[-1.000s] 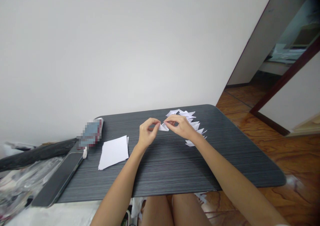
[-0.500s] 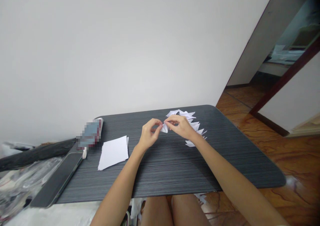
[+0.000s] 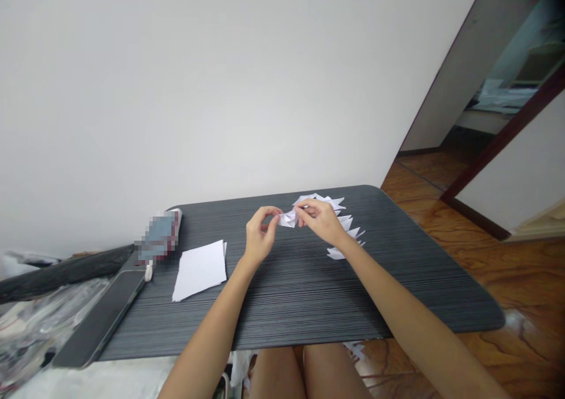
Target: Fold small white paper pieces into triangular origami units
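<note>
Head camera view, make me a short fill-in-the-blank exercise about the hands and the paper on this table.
Both hands pinch one small folded paper piece above the dark ____.
The stack of flat white sheets lies nearest the ____ hand.
The row of folded pieces lies under the ____ hand.
Missing words: table; left; right

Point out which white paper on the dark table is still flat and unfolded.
The flat white square paper stack on the left part of the dark striped table, near the dark phone. The other white papers, near the right hand, are folded into pointed triangles.
</note>
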The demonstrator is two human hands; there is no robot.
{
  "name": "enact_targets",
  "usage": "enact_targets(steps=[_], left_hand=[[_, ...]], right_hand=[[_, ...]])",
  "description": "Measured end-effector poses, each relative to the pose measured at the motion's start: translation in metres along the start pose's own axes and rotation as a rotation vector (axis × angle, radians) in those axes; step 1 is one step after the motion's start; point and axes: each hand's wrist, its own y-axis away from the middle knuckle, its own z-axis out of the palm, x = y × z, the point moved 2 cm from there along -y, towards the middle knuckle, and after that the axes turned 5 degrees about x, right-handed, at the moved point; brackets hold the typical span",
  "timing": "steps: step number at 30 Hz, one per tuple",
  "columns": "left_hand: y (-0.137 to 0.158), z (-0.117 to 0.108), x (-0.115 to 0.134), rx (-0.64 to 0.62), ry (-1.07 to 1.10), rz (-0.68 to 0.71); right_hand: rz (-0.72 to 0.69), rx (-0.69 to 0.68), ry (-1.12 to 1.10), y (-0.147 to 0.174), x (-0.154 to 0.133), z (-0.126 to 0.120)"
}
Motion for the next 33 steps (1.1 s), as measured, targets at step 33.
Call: enact_targets(steps=[33], left_hand=[[0.0006, 0.0016, 0.0005, -0.194, -0.069, 0.139]], right_hand=[[-0.073, -0.004, 0.035, 0.0049, -0.0025, 0.0063]])
